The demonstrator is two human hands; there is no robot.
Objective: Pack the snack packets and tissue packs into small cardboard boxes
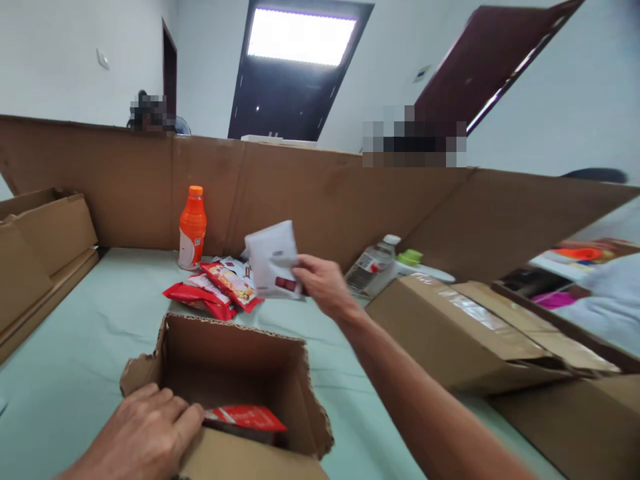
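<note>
My right hand [324,283] pinches a white flat packet [273,260] by its right edge, holding it up over the table. My left hand [145,427] is closed over the near left edge of an open cardboard box [235,337] with torn rims. Inside the box lies a red packet [250,418], partly hidden by the near wall. Beyond the box, several red and white snack packets [233,287] lie in a loose pile, just left of the white packet. Behind that pile an orange bottle [193,230] stands upright.
A tall cardboard partition [310,193] runs along the back. On the right are a clear bottle [373,263], leaning, a green-capped container [410,258] and a taped cardboard box [450,327]. Another cardboard box [45,240] stands at left. Two people's heads, blurred out, show beyond the partition.
</note>
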